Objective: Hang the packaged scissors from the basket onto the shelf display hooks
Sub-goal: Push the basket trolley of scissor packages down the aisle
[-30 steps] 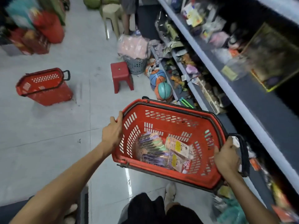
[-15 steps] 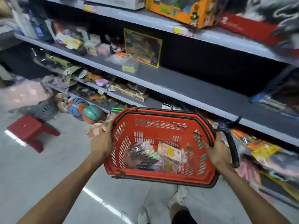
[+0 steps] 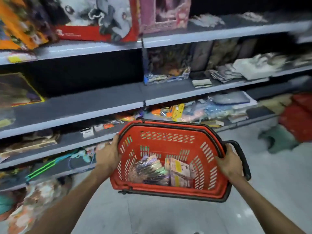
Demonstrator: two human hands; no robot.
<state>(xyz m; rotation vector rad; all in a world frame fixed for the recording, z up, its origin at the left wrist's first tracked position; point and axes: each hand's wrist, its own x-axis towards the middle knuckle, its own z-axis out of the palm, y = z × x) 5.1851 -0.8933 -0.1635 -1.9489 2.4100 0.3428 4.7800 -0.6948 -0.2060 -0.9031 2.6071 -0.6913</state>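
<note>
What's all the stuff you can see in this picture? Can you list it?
basket: one, red with black handles, held before the shelves
packaged scissors: a pile, too blurred to count, purple, green and yellow, on the basket's bottom
shelves: several tiers, grey, behind the basket
pink box: one, pink, top shelf
orange box: one, orange, top shelf, far left
left hand: one, gripping the basket's left rim
right hand: one, gripping the basket's right rim

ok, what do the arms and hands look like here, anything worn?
Both bare: left hand and right hand have no gloves, rings or watch visible. No sleeve on left forearm or right forearm up to the frame's edge. No markings seen, though the picture is soft.
</note>
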